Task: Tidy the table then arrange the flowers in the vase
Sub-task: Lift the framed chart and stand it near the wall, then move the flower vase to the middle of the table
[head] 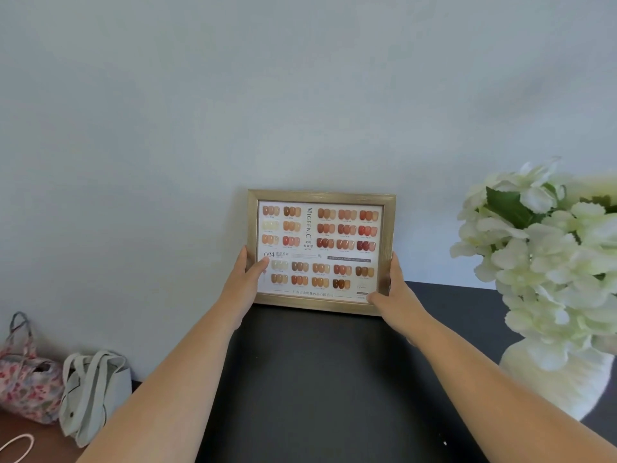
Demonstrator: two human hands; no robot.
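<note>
A gold-framed picture (320, 250) showing rows of nail colour samples stands upright at the back of the black table (320, 379), against the pale wall. My left hand (245, 282) grips its lower left side, thumb on the glass. My right hand (395, 292) grips its lower right corner. At the right, a white vase (551, 385) holds a full bunch of white flowers (547, 255) with green leaves.
To the left, below the table, a floral fabric bag (26, 379) and a pale grey tote bag (93, 396) lean against the wall on a brown surface. A pink cord (16, 446) lies at the bottom left corner.
</note>
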